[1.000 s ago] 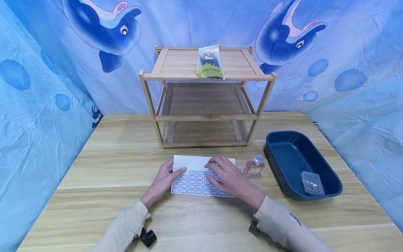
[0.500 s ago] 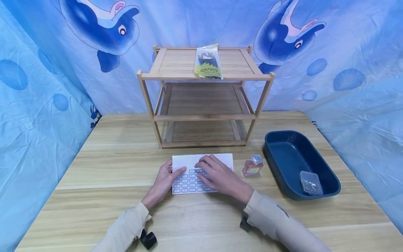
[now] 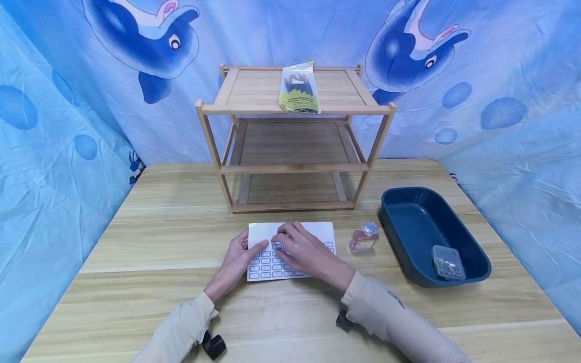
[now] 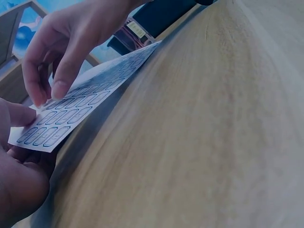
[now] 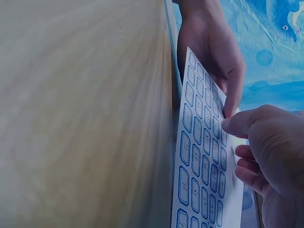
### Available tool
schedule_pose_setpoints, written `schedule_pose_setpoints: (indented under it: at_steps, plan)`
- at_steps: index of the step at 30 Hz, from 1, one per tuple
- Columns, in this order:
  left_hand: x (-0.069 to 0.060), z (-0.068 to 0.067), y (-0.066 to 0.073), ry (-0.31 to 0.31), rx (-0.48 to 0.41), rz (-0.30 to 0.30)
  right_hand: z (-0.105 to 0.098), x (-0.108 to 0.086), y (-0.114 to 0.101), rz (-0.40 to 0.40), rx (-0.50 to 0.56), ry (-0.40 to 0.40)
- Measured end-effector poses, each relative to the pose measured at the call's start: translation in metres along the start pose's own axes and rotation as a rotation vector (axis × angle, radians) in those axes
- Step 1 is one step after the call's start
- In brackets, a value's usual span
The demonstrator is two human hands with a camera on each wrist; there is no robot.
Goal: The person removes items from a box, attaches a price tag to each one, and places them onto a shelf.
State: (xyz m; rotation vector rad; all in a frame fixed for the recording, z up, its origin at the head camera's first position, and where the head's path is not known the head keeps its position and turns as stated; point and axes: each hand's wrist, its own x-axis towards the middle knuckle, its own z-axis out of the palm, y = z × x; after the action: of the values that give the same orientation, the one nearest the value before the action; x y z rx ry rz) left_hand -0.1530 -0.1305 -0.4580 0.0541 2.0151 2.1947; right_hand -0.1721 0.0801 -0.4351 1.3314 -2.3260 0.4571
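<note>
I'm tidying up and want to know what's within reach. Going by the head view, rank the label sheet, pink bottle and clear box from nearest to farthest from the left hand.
1. Label sheet: nearest, gripped by the left hand at its left edge.
2. Pink bottle: to the right of the sheet.
3. Clear box: farthest right, inside the dark blue tub.

present are one table [image 3: 172, 227], one wooden rack [image 3: 295, 168] comprising three shelves [image 3: 292, 143], one printed packet [image 3: 299, 91], one bottle [image 3: 363, 240], one blue basin [image 3: 415, 227] and one clear box [image 3: 448, 262]. quantity of label sheet [image 5: 203, 142]: one; its labels [image 5: 185, 148] are partly hidden and not countable in full. one left hand [image 3: 235, 259] and one right hand [image 3: 306, 252] are visible, total two. sleeves [image 3: 181, 322] number two. the backdrop [image 3: 272, 35] carries two large cartoon sea creatures [image 3: 156, 45].
</note>
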Motion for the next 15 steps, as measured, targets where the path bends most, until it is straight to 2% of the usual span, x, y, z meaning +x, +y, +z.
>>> schedule_pose_setpoints:
  at_steps: [7, 15]
  plan:
    - [-0.0008, 0.0011, 0.0008, 0.012, 0.000, 0.007, 0.0020, -0.0008, 0.0003, 0.020, -0.015, -0.016]
    - [-0.0018, 0.0041, 0.0003, 0.020, -0.021, 0.019, 0.0033, -0.0018, 0.0007, 0.036, -0.006, 0.003]
